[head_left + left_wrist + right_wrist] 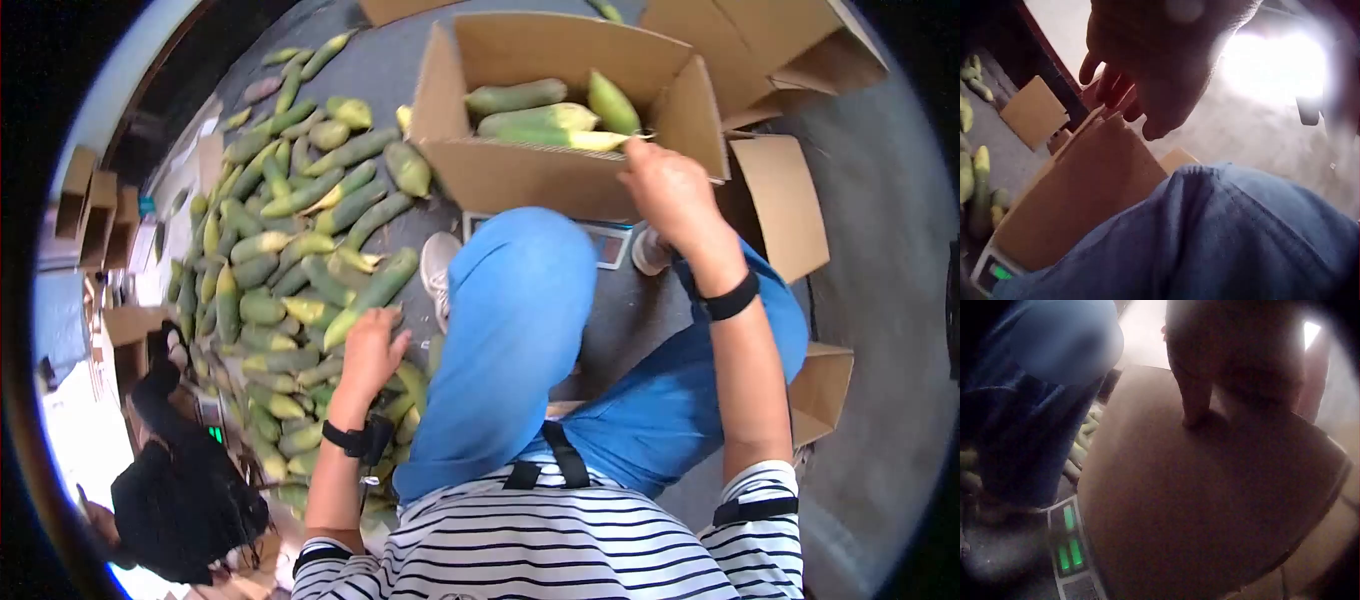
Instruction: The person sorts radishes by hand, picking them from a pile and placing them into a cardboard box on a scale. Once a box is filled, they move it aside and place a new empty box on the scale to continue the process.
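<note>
My right hand (pixel 672 190) grips the near rim of an open cardboard box (pixel 540 180), toward its right end. In the right wrist view the thumb lies on the outer wall, and the other fingers are hidden behind the rim. Several green radishes (pixel 517 96) lie in the box, one with its thin root tip right at this hand. My left hand (pixel 370 350) hovers over a large heap of green radishes (pixel 290 250), fingers loosely bent with nothing in them. A long radish (pixel 375 296) is just beyond its fingertips. Under the box shows a scale (pixel 1067 544) with green lit digits.
Other open cardboard boxes stand on the right, one with a flap (pixel 785 205) folded out. My bent knee (pixel 530 260) is close to the box's near wall. At the lower left another person (pixel 185 500) in dark clothes sits by the heap, near a second lit display (pixel 215 434).
</note>
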The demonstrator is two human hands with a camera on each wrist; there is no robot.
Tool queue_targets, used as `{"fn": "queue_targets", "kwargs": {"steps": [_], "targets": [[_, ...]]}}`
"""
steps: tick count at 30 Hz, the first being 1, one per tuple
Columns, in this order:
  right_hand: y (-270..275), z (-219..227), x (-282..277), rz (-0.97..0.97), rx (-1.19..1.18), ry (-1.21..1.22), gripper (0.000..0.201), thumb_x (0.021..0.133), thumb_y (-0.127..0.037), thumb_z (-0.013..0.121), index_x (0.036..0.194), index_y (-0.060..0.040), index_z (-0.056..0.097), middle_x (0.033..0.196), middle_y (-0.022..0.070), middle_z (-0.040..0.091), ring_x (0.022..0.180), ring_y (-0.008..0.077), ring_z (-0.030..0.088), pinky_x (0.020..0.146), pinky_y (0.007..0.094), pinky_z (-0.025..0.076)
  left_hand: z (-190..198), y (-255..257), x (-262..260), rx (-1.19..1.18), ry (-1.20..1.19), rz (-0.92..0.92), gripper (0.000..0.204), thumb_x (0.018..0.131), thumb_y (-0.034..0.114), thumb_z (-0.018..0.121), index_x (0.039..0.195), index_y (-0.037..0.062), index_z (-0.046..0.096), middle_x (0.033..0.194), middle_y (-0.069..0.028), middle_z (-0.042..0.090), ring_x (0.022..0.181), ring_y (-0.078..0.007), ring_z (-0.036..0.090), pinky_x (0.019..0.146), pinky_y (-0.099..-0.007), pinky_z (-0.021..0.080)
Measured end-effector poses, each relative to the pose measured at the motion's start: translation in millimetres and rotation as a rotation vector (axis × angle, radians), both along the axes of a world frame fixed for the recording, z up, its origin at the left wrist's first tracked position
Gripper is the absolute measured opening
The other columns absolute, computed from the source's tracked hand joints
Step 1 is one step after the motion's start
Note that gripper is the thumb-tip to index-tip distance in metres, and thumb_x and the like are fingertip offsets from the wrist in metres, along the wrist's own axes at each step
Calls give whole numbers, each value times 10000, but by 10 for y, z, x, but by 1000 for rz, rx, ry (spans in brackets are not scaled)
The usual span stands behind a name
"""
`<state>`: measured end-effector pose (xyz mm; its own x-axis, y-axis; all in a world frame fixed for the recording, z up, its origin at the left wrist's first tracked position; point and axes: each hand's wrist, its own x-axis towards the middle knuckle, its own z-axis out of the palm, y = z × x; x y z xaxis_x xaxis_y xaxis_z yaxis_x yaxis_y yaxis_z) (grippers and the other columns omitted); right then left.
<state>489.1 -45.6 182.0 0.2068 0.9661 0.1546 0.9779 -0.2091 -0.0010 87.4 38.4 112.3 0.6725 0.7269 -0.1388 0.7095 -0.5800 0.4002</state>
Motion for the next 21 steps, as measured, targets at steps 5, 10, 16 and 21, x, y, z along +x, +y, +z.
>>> {"fn": "queue_targets", "kwargs": {"steps": [5, 10, 16, 21], "targets": [[16, 88, -35, 15, -7, 41, 210, 799, -174, 626, 855, -20, 495, 840, 169, 626, 809, 334, 621, 699, 430, 492, -363, -282, -547, -288, 592, -8, 403, 761, 301, 672, 1048, 41, 557, 1033, -184, 576, 942, -366, 581, 778, -448, 482], [21, 121, -43, 7, -25, 31, 229, 806, -181, 627, 878, -19, 482, 850, 176, 624, 804, 342, 617, 690, 431, 493, -622, -291, -770, -256, 445, 67, 390, 787, 253, 649, 1095, 41, 535, 1033, -192, 573, 947, -371, 571, 784, -448, 477], [24, 109, -64, 9, -20, 39, 230, 822, -191, 615, 876, -14, 478, 830, 184, 619, 784, 361, 608, 664, 431, 486, -1137, -370, -1236, -357, 419, 240, 336, 786, 283, 658, 989, 31, 563, 932, -183, 604, 867, -361, 586, 719, -429, 479], [37, 62, -56, 18, -11, 41, 231, 816, -197, 622, 870, -18, 487, 810, 182, 613, 773, 362, 606, 662, 434, 485, -1625, -515, -1329, -973, 226, 715, 420, 764, 406, 694, 903, 19, 611, 737, -106, 642, 614, -223, 612, 531, -364, 483]]}}
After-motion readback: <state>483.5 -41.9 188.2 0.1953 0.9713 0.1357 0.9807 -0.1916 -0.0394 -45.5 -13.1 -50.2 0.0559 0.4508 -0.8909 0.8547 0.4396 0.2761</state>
